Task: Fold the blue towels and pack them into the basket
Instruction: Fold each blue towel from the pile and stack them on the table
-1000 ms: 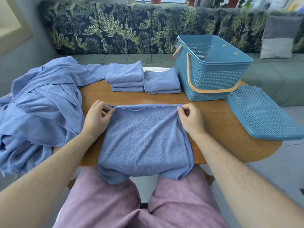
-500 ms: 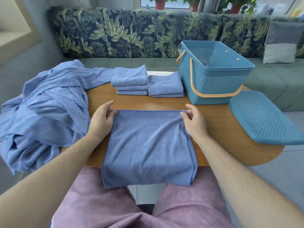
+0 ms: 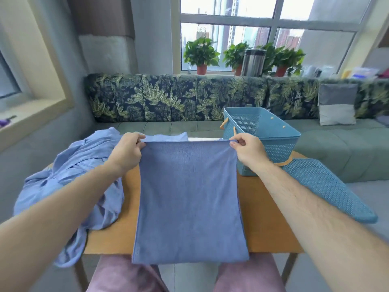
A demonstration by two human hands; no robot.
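Your left hand (image 3: 126, 153) and right hand (image 3: 248, 151) each pinch a top corner of one blue towel (image 3: 189, 203). Both grips are clamped on its upper edge, fingers closed over the hem, with the edge stretched taut and level between them.

The towel hangs flat and doubled in front of you. It covers the middle of the desk (image 3: 265, 218), and its lower edge drops past the desk's near rim, over your lap.

Left of the towel: a heap of unfolded towels (image 3: 84, 175), crumpled on the desk's left end and spilling over its side and front. Your left forearm crosses above it.

Behind the held towel's top edge, a sliver of folded towels (image 3: 170, 137) shows between your hands. How many are stacked there cannot be told; the held towel hides them.

Right of your right hand: the basket (image 3: 271, 142), blue, perforated walls, upright on the desk's far right, open at the top. What can be seen of its inside holds no towel. Its tan handle is lowered along the side.

The lid (image 3: 328, 190), blue with the same mesh pattern, lies flat just beside the basket on the desk's right end, reaching past the edge.

Beyond the desk: a sofa (image 3: 168, 98) with leaf-print back cushions.
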